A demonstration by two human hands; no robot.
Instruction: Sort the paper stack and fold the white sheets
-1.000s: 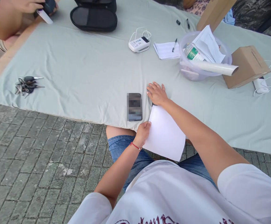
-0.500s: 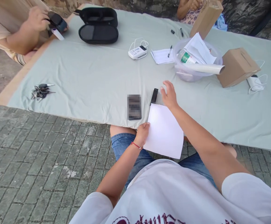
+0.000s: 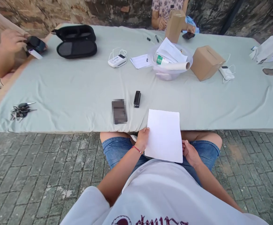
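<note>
A blank white sheet of paper (image 3: 164, 135) is held over my lap at the table's near edge. My left hand (image 3: 142, 138) pinches its left edge, and my right hand (image 3: 190, 152) grips its lower right edge. Just beyond the sheet on the grey-green tablecloth (image 3: 80, 90) lie a small black stapler (image 3: 136, 98) and a dark phone (image 3: 119, 111). Neither hand touches them.
A bunch of keys (image 3: 20, 109) lies far left. At the back sit an open black case (image 3: 76, 42), a white power bank (image 3: 116, 60), a clear bowl with papers (image 3: 170, 62) and a cardboard box (image 3: 205, 62). Another person's hand (image 3: 12, 42) holds a device at the left; a second person sits across.
My right hand left the stapler on the cloth, drew back and took hold of the sheet's right edge. The sheet is now squared up in both hands. The view tilted up.
</note>
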